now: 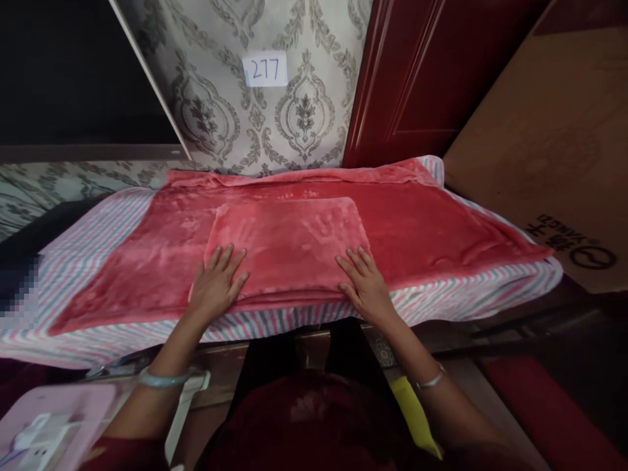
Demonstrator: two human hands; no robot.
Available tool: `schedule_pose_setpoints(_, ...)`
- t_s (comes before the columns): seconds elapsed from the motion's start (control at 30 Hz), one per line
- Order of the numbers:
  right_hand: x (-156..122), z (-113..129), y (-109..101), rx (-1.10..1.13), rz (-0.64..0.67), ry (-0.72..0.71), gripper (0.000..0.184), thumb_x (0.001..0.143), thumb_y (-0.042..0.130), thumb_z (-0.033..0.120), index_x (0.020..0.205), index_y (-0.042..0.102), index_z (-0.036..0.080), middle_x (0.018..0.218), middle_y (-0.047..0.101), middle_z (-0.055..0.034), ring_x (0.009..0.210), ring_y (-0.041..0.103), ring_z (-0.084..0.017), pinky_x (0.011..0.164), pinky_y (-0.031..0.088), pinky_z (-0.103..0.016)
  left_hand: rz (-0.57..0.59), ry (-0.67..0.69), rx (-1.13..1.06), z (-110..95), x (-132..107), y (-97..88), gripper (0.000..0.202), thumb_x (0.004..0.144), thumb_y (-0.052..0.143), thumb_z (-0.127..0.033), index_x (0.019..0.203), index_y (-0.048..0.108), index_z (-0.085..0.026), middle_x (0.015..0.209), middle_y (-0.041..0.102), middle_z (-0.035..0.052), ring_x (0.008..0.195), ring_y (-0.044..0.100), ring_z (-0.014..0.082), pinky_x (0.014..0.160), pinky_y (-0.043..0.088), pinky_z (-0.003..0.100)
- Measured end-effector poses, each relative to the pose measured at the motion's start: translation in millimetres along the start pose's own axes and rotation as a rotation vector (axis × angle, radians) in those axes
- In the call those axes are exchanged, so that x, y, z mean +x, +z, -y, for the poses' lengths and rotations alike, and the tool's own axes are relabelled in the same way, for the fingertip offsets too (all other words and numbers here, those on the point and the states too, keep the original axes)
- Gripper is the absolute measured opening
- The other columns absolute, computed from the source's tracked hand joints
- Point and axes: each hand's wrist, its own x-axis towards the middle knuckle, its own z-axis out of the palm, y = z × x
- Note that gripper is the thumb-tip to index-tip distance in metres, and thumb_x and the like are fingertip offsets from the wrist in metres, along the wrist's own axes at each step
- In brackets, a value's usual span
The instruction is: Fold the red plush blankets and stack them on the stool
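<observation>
Our open left hand (216,282) and right hand (366,282) press flat on the folded red blanket (289,245), seemingly fully folded, gripping nothing.

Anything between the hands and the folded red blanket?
Nothing visible. The left hand lies flat on the near left corner of the folded red blanket, and the right hand lies flat on its near right corner. Both touch it directly, fingers spread, on the red cover beneath.
</observation>
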Motion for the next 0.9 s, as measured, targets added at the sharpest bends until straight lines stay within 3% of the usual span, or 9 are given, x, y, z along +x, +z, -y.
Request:
schedule_pose_setpoints(0.1,-3,-6,9,0.096,-0.067,-0.028,0.054,0.102,0.042,0.049,0.149,0.052,0.024,0.159,0.042,-0.0084,0.154,0.02,-0.027,0.121,0.029,-0.054,-0.01,-0.021,-0.026,4,-1,9.1,0.061,0.1,0.033,-0.05,0.154,0.045,-0.025,0.165,0.033,0.0102,0.154,0.024,0.0351,0.118,0.03,0.063)
schedule_pose_setpoints(0.2,-9,-14,6,0.167,-0.097,-0.054,0.057,0.103,0.042,0.052,0.151,0.048,0.024,0.16,0.039,-0.0091,0.154,0.02,-0.027,0.122,0.027,-0.054,-0.068,0.027,-0.082,15,-7,9.4,0.061,0.1,0.031,-0.051,0.15,0.05,-0.023,0.162,0.039,0.0107,0.153,0.029,0.0322,0.121,0.029,0.057)
schedule_pose_setpoints(0.37,-38,-32,-5,0.212,-0.14,0.048,0.073,0.099,0.05,0.055,0.161,0.028,0.024,0.165,0.028,-0.0137,0.15,0.03,-0.03,0.119,0.033,-0.055,-0.187,0.181,-0.147,44,-40,14.3,0.071,0.094,0.044,-0.061,0.152,0.044,-0.02,0.162,0.039,0.0146,0.153,0.029,0.0341,0.122,0.029,0.055)
schedule_pose_setpoints(0.5,-47,-40,-5,0.213,-0.141,0.051,0.071,0.1,0.049,0.044,0.162,0.023,0.024,0.155,0.044,-0.0148,0.141,0.044,-0.03,0.114,0.039,-0.053,-0.242,0.157,-0.188,57,-55,19.7,0.064,0.095,0.046,-0.055,0.153,0.042,-0.028,0.162,0.04,0.0102,0.148,0.037,0.0343,0.12,0.035,0.054)
schedule_pose_setpoints(0.67,-41,-34,-7,0.185,-0.086,0.048,0.073,0.094,0.049,0.029,0.163,0.023,0.025,0.132,0.06,-0.0141,0.116,0.057,-0.033,0.102,0.047,-0.054,-0.193,0.126,-0.231,63,-55,16.9,0.06,0.095,0.047,-0.05,0.152,0.043,-0.03,0.164,0.036,0.0088,0.143,0.046,0.0336,0.114,0.045,0.05)
schedule_pose_setpoints(0.8,-37,-27,-11,0.152,-0.082,0.088,0.075,0.09,0.048,0.023,0.162,0.028,0.027,0.126,0.059,-0.0135,0.115,0.056,-0.033,0.101,0.048,-0.052,-0.17,0.145,-0.306,68,-51,12.8,0.059,0.094,0.047,-0.049,0.151,0.045,-0.031,0.164,0.036,0.0074,0.146,0.042,0.0325,0.118,0.04,0.051)
schedule_pose_setpoints(0.9,-35,-27,-13,0.193,-0.122,0.08,0.073,0.088,0.047,0.023,0.159,0.033,0.025,0.131,0.059,-0.0132,0.12,0.056,-0.032,0.104,0.047,-0.052,-0.206,0.071,-0.418,67,-52,6.4,0.059,0.091,0.051,-0.053,0.147,0.05,-0.031,0.16,0.043,0.0054,0.147,0.041,0.0307,0.121,0.036,0.05)
